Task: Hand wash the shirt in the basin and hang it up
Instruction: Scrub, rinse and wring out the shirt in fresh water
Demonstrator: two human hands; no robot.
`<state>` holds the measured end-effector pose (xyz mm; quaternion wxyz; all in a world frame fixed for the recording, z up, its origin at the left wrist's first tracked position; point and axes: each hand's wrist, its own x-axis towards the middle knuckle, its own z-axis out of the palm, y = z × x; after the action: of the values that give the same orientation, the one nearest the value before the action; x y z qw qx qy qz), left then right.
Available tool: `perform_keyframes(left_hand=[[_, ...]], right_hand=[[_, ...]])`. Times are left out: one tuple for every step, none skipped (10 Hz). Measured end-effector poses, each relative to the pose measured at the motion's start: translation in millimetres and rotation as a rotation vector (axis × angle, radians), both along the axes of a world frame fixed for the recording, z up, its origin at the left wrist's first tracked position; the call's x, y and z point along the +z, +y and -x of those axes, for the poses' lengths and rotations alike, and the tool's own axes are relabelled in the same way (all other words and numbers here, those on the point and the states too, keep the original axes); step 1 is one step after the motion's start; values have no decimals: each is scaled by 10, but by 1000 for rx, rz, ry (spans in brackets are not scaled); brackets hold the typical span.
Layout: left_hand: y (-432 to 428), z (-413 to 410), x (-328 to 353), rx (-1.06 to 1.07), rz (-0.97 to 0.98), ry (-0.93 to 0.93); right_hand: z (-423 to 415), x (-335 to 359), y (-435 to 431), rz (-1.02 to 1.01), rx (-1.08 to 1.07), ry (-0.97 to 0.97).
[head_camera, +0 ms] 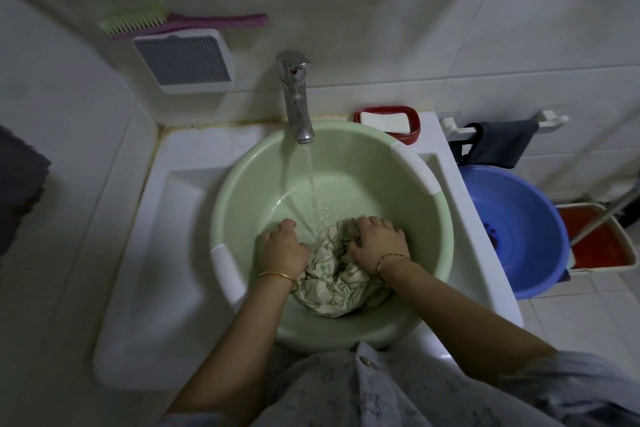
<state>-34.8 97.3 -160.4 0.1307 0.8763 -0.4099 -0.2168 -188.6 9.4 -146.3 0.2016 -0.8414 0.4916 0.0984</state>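
Note:
A pale green basin (249, 184) sits in the white sink, and water runs into it from the chrome tap (296, 97). A crumpled cream shirt with a green pattern (332, 282) lies bunched at the near side of the basin's bottom. My left hand (281, 248) is closed on the shirt's left edge, beside the falling stream. My right hand (375, 238) presses down on the top of the bundle with its fingers curled into the cloth. Both wrists wear thin gold bangles.
A white sink (166, 218) surrounds the basin. A red soap dish with a white bar (388, 121) stands behind it. On the floor at right are a blue basin (519, 229) and an orange-red bin (602, 239). A brush (138, 21) hangs on the tiled wall.

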Motion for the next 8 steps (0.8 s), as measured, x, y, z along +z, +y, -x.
perform_keyframes(left_hand=[[3,-4,-1,-7,-5,0],[2,-6,0,-5,-8,6],[-2,-10,-4,-3,-8,6],[-4,-7,-3,0,-12,10],[-2,-6,-5,-2,-12,8],[-4,-8,-3,3,-10,13],[-3,-8,-4,-2,-12,9],[-2,-6,0,1,-8,10]], right_hand=[[2,-3,0,2,1,1],[2,-5,0,5,1,-3],[2,-6,-1,1,0,-3],[6,-9,-1,1,2,1],[9,-13,1,3,2,3],[3,-14,-2,1,2,1],[4,-15,-6,0,5,2],[4,-13,-4,0,5,4]])
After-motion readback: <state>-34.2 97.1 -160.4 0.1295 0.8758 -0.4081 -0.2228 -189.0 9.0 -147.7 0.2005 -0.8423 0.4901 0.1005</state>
